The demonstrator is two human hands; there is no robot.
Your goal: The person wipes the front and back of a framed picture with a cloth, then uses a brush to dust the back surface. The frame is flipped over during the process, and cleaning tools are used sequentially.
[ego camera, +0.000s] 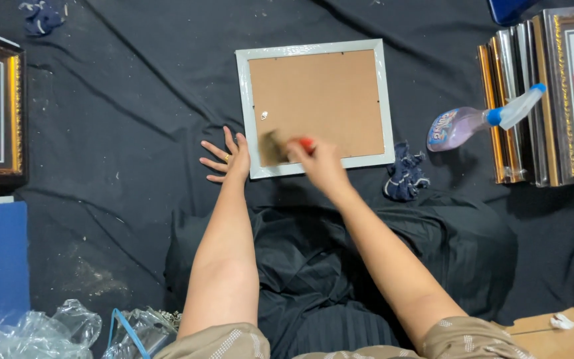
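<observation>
A white picture frame (314, 106) lies face down on the black cloth (134, 100), near its far edge. The left hand (228, 158), fingers spread, presses the frame's near left corner; the right hand (317, 161) is clamped on a blurred red-handled brush (280, 145) over the backing. A crumpled rag (404, 176), a spray bottle (483, 121) and stacked frames (519, 100) sit right.

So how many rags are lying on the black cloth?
2: a dark blue rag right of the white frame, and another rag at the top left corner. Others may be hidden.
</observation>
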